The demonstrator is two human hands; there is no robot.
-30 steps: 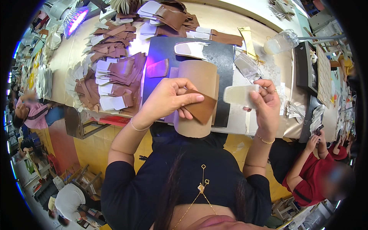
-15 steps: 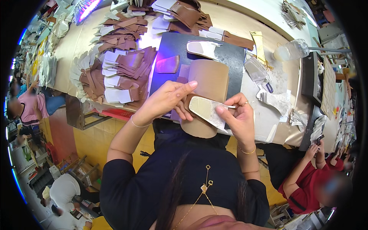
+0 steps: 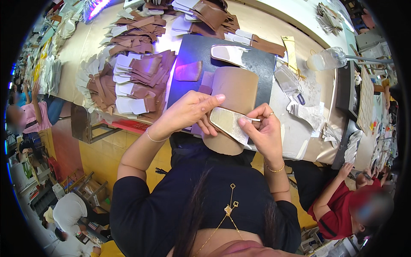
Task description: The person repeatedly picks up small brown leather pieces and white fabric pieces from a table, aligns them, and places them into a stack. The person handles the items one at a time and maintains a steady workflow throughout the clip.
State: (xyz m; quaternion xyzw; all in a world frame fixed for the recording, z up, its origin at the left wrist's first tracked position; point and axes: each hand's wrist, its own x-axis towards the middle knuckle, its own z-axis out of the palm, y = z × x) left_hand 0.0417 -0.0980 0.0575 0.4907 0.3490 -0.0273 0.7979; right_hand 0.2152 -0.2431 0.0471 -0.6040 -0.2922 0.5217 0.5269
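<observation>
A brown leather piece with a pale, rough-textured backing (image 3: 224,118) lies across a curved tan block (image 3: 236,85). My left hand (image 3: 192,110) is closed on its left end, thumb stretched over the block and the other fingers curled at the edge. My right hand (image 3: 266,128) pinches the right end; its thumb presses on the pale backing. A thin white end sticks out between the right thumb and fingers. Behind the block, on a black board (image 3: 199,49), lie a second pale-backed piece (image 3: 227,53) and a small brown leather piece (image 3: 188,71).
Stacks of brown leather straps with white ends (image 3: 143,77) cover the bench to the left. At the right are a clear plastic bottle (image 3: 327,58), a yellow strip (image 3: 291,53) and crumpled white scraps (image 3: 308,113). A co-worker in red (image 3: 338,205) sits at the lower right.
My right hand has shifted slightly left and down along the leather piece; my left hand keeps its grip. The co-worker in red has moved a hand toward the bench edge.
</observation>
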